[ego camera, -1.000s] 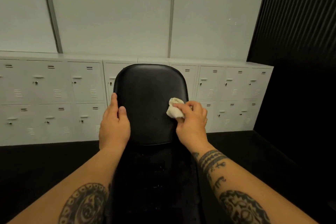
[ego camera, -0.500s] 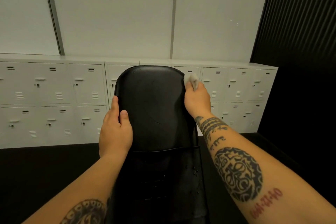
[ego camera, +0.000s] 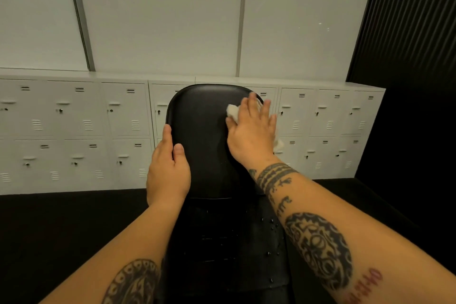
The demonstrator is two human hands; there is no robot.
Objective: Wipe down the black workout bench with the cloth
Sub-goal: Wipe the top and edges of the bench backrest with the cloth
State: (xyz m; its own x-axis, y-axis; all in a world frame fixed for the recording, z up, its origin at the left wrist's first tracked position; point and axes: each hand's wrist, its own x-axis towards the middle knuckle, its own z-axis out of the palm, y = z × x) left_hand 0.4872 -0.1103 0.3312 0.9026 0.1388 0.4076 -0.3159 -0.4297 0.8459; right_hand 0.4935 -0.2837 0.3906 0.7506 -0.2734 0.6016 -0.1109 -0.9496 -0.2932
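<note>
Your right hand (ego camera: 251, 130), fingers spread flat, presses the cloth (ego camera: 232, 111) on the bench (ego camera: 199, 116) at 2 o'clock. Your left hand (ego camera: 167, 168) grips its 9 o'clock edge.

Only one bit of writing showed. It was a red tattoo (ego camera: 365, 286) low on the person's right forearm (ego camera: 320, 242), near the bottom edge. It looked like a row of numbers with little dashes between them. It seemed to start with "04", but the rest was too blurry and tilted to read. The other tattoos were just dark patterns.
</note>
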